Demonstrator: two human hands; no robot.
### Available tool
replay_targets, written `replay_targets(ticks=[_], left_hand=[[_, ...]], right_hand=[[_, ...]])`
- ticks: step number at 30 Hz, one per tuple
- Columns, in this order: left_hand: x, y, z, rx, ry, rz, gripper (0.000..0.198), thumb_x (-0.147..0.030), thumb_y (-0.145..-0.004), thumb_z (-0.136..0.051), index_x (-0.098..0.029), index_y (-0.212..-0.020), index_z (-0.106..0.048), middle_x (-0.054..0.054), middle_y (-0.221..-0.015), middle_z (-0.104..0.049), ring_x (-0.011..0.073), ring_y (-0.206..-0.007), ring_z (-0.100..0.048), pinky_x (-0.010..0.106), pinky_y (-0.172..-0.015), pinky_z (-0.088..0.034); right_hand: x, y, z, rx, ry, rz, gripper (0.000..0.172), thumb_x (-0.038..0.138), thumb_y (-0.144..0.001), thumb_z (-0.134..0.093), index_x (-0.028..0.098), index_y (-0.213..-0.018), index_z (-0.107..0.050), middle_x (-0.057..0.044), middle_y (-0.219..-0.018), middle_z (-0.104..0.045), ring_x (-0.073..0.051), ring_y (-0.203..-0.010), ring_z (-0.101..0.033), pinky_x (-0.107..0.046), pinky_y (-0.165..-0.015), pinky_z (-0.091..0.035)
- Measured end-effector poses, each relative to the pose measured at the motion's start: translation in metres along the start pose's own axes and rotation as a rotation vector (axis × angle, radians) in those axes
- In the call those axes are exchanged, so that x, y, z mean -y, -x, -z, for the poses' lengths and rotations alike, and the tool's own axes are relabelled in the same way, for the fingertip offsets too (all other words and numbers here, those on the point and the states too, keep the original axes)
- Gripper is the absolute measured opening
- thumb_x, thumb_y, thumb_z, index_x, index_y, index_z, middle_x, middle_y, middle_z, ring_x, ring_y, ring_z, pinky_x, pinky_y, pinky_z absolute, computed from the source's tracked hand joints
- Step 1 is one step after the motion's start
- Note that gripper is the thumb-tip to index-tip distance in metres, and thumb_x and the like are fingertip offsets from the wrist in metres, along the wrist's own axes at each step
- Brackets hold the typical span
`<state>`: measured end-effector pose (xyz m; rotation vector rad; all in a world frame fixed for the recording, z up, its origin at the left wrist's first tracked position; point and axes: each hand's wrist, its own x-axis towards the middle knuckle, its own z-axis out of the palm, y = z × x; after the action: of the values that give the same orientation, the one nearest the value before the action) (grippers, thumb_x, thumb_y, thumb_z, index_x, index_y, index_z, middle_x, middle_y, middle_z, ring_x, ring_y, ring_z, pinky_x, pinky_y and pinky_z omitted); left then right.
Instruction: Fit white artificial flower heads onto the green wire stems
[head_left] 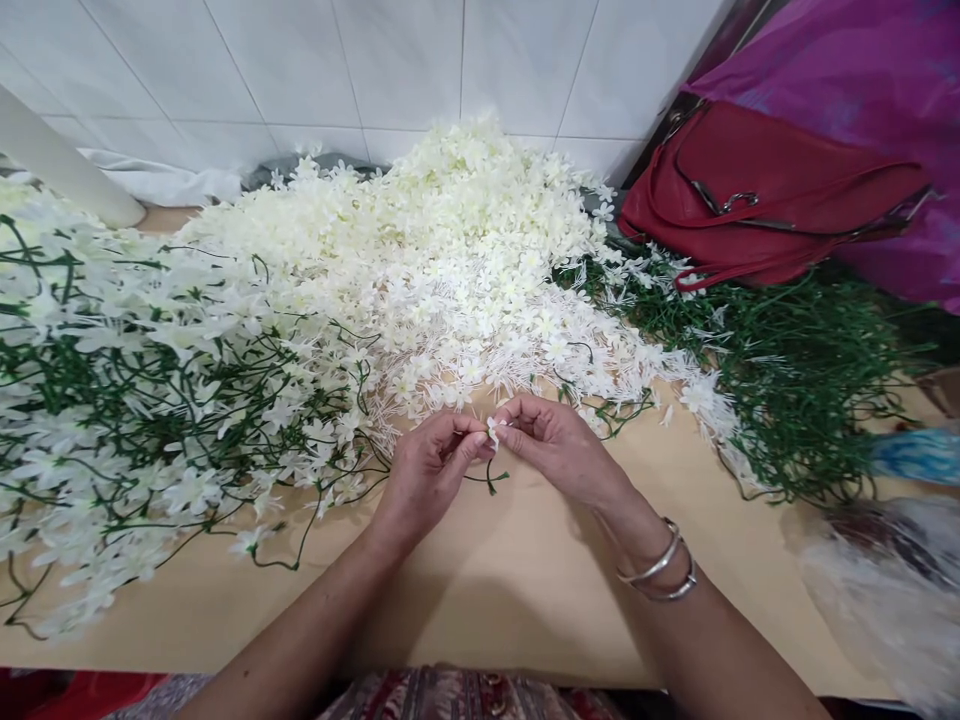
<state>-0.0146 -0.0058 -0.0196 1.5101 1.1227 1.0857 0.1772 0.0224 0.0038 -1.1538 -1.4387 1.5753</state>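
Blossom (493,431), small, white, pinched in fingertips: left hand (429,468) from 9 o'clock, right hand (561,446) from 3; both touching, neither nearer. Green stem (491,482) just below, long axis roughly 12–6, over bench (495,590). Flower heap (465,230) beyond, at 12.

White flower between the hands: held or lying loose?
Held: the left hand and right hand pinch the white flower from either side.

Both hands (421,478) w/ sm. wht flower (493,431), wht flwr pile (450,240) beyond
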Motion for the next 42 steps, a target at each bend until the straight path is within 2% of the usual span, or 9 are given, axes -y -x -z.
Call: replay_targets(ticks=[3, 9, 16, 30, 37, 42], left_hand=[[0.0, 0.0, -0.001, -0.008, 0.011, 0.021, 0.018, -0.035, -0.101, -0.063, -0.019, -0.1, -0.069, 0.005, -0.088, -0.075, 0.019, -0.082, -0.078, 0.031, -0.079, -0.066], [0.0, -0.001, -0.003, -0.068, 0.032, 0.063, 0.017, -0.034, -0.099, -0.065, -0.018, -0.096, -0.07, 0.005, -0.085, -0.075, 0.0188, -0.08, -0.078, 0.031, -0.079, -0.065], [-0.001, 0.0, -0.005, -0.073, 0.095, 0.032, 0.019, -0.033, -0.097, -0.069, -0.018, -0.109, -0.073, 0.007, -0.094, -0.078, 0.0194, -0.087, -0.077, 0.03, -0.083, -0.062], [-0.005, 0.002, -0.004, -0.048, 0.091, 0.074, 0.017, -0.034, -0.097, -0.069, -0.017, -0.094, -0.072, 0.006, -0.085, -0.076, 0.0173, -0.08, -0.073, 0.027, -0.077, -0.058], [-0.004, -0.001, -0.004, -0.051, 0.094, 0.063, 0.018, -0.035, -0.097, -0.068, -0.018, -0.094, -0.07, 0.005, -0.084, -0.076, 0.0172, -0.079, -0.072, 0.028, -0.077, -0.056], [-0.01, 0.0, -0.004, -0.069, 0.133, 0.04, 0.017, -0.035, -0.098, -0.066, -0.018, -0.097, -0.067, 0.004, -0.084, -0.074, 0.0177, -0.078, -0.072, 0.029, -0.077, -0.056]], right_hand=[[-0.001, 0.0, -0.003, -0.003, -0.039, 0.001, 0.028, 0.045, -0.087, -0.076, 0.019, -0.087, -0.066, -0.002, -0.081, -0.067, -0.017, -0.077, -0.063, -0.031, -0.073, -0.048], [-0.004, -0.004, -0.007, -0.043, -0.037, 0.011, 0.023, 0.038, -0.085, -0.078, 0.019, -0.085, -0.066, 0.0, -0.075, -0.066, -0.014, -0.07, -0.06, -0.028, -0.066, -0.044], [-0.001, -0.006, 0.002, -0.008, -0.116, 0.041, 0.031, 0.046, -0.08, -0.084, 0.02, -0.085, -0.068, 0.0, -0.078, -0.068, -0.015, -0.075, -0.062, -0.028, -0.073, -0.048], [-0.005, -0.006, 0.008, 0.022, -0.064, 0.013, 0.028, 0.043, -0.078, -0.086, 0.02, -0.081, -0.071, 0.0, -0.076, -0.07, -0.016, -0.074, -0.065, -0.031, -0.074, -0.051], [-0.004, -0.007, 0.001, -0.048, -0.051, 0.029, 0.03, 0.046, -0.078, -0.086, 0.02, -0.08, -0.07, 0.0, -0.074, -0.068, -0.015, -0.071, -0.063, -0.03, -0.07, -0.051], [0.006, -0.003, 0.003, -0.058, -0.038, 0.064, 0.035, 0.049, -0.077, -0.087, 0.022, -0.09, -0.07, -0.002, -0.083, -0.07, -0.017, -0.078, -0.064, -0.031, -0.072, -0.053]])
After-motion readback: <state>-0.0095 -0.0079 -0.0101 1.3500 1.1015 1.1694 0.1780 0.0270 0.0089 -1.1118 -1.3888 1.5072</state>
